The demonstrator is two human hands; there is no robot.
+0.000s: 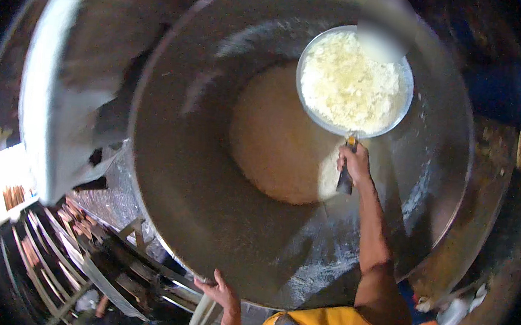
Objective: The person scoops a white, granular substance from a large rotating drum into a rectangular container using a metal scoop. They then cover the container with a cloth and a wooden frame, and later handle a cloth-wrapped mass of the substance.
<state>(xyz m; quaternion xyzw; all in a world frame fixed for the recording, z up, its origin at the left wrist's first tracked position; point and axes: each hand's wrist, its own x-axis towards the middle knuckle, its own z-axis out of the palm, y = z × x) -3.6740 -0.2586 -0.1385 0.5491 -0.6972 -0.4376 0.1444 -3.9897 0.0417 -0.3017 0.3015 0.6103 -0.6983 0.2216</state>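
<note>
My right hand [354, 162] is closed around the black handle [344, 182] of a round metal pan [308, 107]. Pale yellowish-white, clumpy powder [352, 83] fills the pan, which is above the right side of a very large metal wok [186, 189]. Tan-brown contents [276, 136] cover the wok's bottom; whether they are liquid or powder is unclear. A paler patch [329, 178] shows there beside the handle. At the wok's near left edge my left hand [222, 293] holds the rim, its thumb raised and its fingers partly hidden.
Whitish smears [320, 275] mark the wok's inner wall. Stacked wood strips [77, 258] lie at lower left, below a long pale blurred object [49, 80]. A brown ledge [478, 223] curves along the right. A blurred patch [385, 28] covers part of the pan's far edge.
</note>
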